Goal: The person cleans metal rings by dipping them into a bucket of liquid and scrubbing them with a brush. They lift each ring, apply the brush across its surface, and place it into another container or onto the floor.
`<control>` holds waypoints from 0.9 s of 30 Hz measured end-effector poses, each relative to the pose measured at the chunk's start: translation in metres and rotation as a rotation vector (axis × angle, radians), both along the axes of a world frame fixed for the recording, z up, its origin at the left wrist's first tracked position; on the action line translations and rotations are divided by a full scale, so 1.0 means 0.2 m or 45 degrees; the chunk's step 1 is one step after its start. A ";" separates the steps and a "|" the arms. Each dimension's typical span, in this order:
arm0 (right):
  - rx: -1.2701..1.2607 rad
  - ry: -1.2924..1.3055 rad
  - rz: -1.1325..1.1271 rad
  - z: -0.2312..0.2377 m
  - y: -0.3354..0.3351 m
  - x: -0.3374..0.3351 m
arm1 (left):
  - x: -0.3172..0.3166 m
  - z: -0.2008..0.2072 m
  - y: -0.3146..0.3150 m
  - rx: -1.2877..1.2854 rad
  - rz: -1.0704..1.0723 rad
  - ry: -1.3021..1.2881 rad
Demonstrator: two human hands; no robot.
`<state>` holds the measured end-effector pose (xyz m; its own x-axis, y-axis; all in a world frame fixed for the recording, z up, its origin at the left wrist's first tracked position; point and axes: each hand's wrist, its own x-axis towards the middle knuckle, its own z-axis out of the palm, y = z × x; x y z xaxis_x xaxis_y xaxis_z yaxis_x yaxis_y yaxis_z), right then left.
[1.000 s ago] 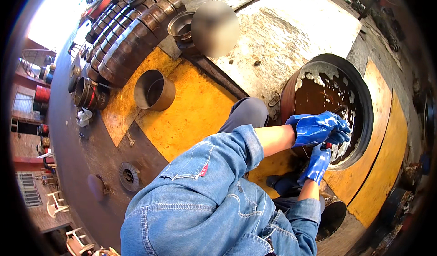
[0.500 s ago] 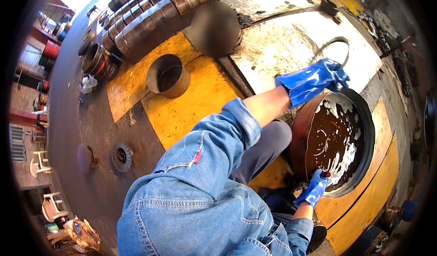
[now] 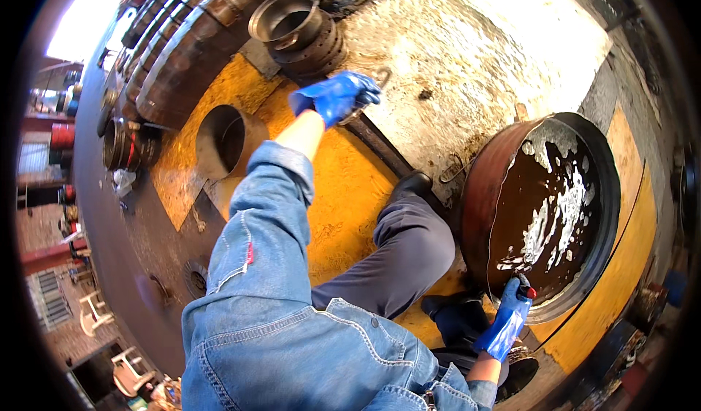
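In front of me to the right a wide, short metal drum (image 3: pixel 478 199) lies tipped, its open side toward the right. Its inside is brown with bright white streaks. My right hand (image 3: pixel 511 315), in a blue glove, is closed at the drum's near rim around a red-ended tool (image 3: pixel 531 292); the rest of that tool is hidden. My left hand (image 3: pixel 337 97), also blue-gloved, is raised over the yellow sheet. It is closed on a thin curved metal hoop (image 3: pixel 385 76), partly hidden by the glove. Beyond it stands a metal pot (image 3: pixel 286 18) on a perforated metal cylinder (image 3: pixel 315 53).
An open metal cylinder (image 3: pixel 252 137) stands on the yellow sheet (image 3: pixel 343 214) at the left. Stacked rusty drums (image 3: pixel 197 53) lie far left, near a dark bucket (image 3: pixel 120 144). A metal bar (image 3: pixel 380 144) crosses the floor. My bent knee (image 3: pixel 423 247) is beside the drum.
My left hand has swung left with the hoop, away from the drum toward the pot. My right hand stays at the drum's rim with the red-ended tool. The view has shifted.
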<state>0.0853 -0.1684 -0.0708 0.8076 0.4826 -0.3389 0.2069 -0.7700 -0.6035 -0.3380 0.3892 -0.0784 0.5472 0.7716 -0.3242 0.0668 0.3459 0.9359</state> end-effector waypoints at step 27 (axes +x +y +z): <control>-0.021 0.142 -0.224 0.26 0.13 -0.19 | 0.23 -0.89 0.11 0.509 -0.591 2.288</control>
